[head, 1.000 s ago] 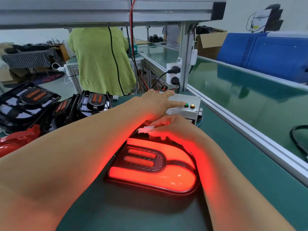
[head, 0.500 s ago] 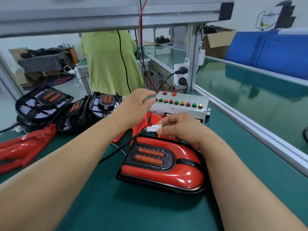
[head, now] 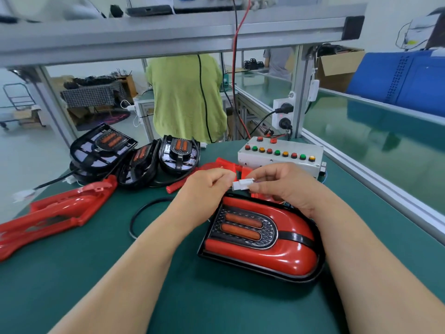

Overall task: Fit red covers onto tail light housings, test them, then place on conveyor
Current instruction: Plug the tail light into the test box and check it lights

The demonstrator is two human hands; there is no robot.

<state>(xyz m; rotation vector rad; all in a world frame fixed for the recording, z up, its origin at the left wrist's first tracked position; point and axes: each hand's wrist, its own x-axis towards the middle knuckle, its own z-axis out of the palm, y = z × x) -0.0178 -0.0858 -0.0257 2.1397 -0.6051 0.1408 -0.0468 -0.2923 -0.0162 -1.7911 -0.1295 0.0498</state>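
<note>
- Tail light (head: pixel 284 257), red cover fitted on black housing, lies flat on the green mat (head: pixel 72 280) just in front of the hands, centre-right, unlit.
- Left hand (head: pixel 207 189) above the light's far-left corner, fingers curled, thumb and forefinger pinching the left end of the white connector (head: pixel 242 183).
- Right hand (head: pixel 284 186) over the light's far edge, fingers curled, pinching the connector's right end; the two hands almost meet.
- Connector held in the air between both hands, clear of the light; cannot tell if its halves are fully seated.
- Black cable (head: pixel 134 218) loops on the mat left of the left forearm.
- Loose red covers (head: pixel 57 210) on the mat far left; another red cover (head: pixel 226 165) just behind the hands.
- Three bare housings (head: pixel 179 153) leaning in a row at the mat's back-left.
- Test box (head: pixel 279 157) with a row of coloured buttons behind the right hand.
- Socket (head: pixel 283 114) on the frame post behind the box, plugs in.
- Conveyor (head: pixel 373 145), green belt, runs along the right.
- Person in a green shirt (head: pixel 185 97) stands beyond the bench, back turned.
</note>
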